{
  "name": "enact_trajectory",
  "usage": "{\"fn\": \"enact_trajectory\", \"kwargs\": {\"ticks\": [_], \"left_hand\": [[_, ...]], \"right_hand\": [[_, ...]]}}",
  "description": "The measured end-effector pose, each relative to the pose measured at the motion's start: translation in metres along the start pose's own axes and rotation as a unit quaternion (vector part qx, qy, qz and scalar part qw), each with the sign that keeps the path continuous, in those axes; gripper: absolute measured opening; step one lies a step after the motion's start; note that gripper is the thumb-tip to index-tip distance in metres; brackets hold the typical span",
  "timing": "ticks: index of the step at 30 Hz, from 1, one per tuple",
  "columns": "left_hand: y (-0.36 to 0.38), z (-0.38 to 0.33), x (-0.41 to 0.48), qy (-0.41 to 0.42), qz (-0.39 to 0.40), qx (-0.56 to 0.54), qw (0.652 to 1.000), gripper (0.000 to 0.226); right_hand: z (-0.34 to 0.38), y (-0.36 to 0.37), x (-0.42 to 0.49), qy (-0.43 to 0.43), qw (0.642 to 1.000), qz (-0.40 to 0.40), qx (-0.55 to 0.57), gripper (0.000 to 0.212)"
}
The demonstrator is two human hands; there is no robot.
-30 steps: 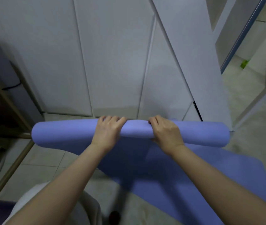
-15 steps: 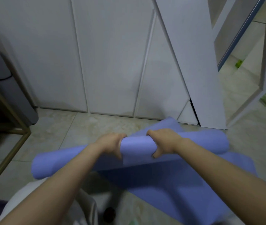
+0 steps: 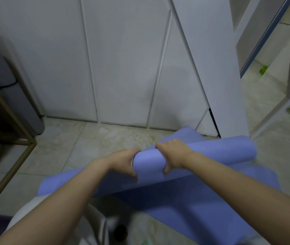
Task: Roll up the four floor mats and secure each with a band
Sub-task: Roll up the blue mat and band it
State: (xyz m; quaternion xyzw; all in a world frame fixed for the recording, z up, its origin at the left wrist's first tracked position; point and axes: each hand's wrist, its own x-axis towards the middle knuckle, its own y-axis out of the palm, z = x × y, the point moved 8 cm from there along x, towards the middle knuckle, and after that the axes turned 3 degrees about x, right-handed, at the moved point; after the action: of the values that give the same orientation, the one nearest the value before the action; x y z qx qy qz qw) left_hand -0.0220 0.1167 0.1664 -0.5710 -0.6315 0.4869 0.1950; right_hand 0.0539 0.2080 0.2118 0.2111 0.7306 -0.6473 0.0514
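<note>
A blue-violet floor mat [image 3: 211, 152] is partly rolled into a long tube that I hold above the tiled floor, its right end tilted up. My left hand [image 3: 123, 163] grips the roll near its middle, fingers curled over the top. My right hand [image 3: 173, 154] grips it just to the right, thumb underneath. The loose part of the mat [image 3: 193, 209] hangs from the roll and spreads over the floor to the right. No band is in view.
White cabinet doors [image 3: 123, 68] stand straight ahead. An open white door [image 3: 216, 68] leans at the right. A gold metal frame [image 3: 8, 156] and a grey appliance [image 3: 8, 85] are at the left. My knee in light trousers [image 3: 91, 227] is at the bottom.
The roll has come down and toward me, from in front of the cabinet doors to above the floor, and tilted with its right end higher. Both hands keep their grip.
</note>
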Motion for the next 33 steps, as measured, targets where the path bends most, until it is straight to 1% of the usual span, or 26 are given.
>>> {"fn": "enact_trajectory", "kwargs": {"ticks": [2,4,7,9,10,13,15,17,19,21,23,24,28,31,33], "left_hand": [[-0.003,-0.007,-0.002,0.013,-0.055,0.040,0.998,0.079],[0.000,-0.016,-0.004,0.016,-0.100,0.105,0.989,0.090],[0.009,-0.028,-0.002,0.019,-0.128,0.190,0.973,0.101],[0.012,-0.032,0.000,0.036,-0.124,0.192,0.973,0.102],[0.014,-0.032,0.002,0.046,-0.114,0.176,0.977,0.102],[0.019,-0.026,0.005,0.049,-0.058,0.093,0.993,0.098],[0.024,-0.023,0.007,0.043,-0.025,0.093,0.994,0.095],[0.024,-0.020,0.010,0.037,-0.017,0.109,0.993,0.090],[0.021,-0.015,0.013,0.026,-0.015,0.107,0.994,0.085],[0.018,-0.011,0.015,0.016,-0.005,0.089,0.996,0.080],[0.018,-0.015,0.017,0.022,0.009,0.073,0.997,0.077],[0.020,-0.018,0.018,0.027,0.018,0.071,0.997,0.075],[0.035,-0.028,0.016,0.039,0.061,0.058,0.996,0.075],[0.038,-0.026,0.011,0.033,0.055,0.030,0.998,0.078],[0.042,-0.026,0.007,0.039,0.044,0.013,0.998,0.083]], "right_hand": [[-0.007,-0.001,0.006,0.011,1.000,0.025,0.015,0.072],[-0.016,0.003,0.011,0.027,0.996,0.062,0.050,0.076],[-0.024,0.019,0.014,0.050,0.982,0.129,0.127,0.071],[-0.026,0.028,0.010,0.050,0.971,0.165,0.163,0.067],[-0.026,0.031,0.006,0.047,0.966,0.179,0.179,0.067],[-0.020,0.037,-0.005,0.031,0.955,0.216,0.202,0.068],[-0.014,0.041,-0.009,0.021,0.954,0.230,0.192,0.070],[-0.009,0.039,-0.009,0.013,0.966,0.201,0.159,0.074],[-0.002,0.034,-0.011,0.000,0.985,0.129,0.116,0.077],[0.008,0.030,-0.018,-0.018,0.998,0.044,0.038,0.080],[0.013,0.032,-0.025,-0.014,1.000,-0.005,-0.020,0.081],[0.012,0.034,-0.028,-0.007,1.000,-0.012,-0.020,0.079],[0.004,0.042,-0.032,0.005,0.999,0.034,0.038,0.074],[0.003,0.042,-0.030,0.010,0.996,0.073,0.057,0.076],[-0.001,0.042,-0.028,0.022,0.989,0.118,0.085,0.080]]}}
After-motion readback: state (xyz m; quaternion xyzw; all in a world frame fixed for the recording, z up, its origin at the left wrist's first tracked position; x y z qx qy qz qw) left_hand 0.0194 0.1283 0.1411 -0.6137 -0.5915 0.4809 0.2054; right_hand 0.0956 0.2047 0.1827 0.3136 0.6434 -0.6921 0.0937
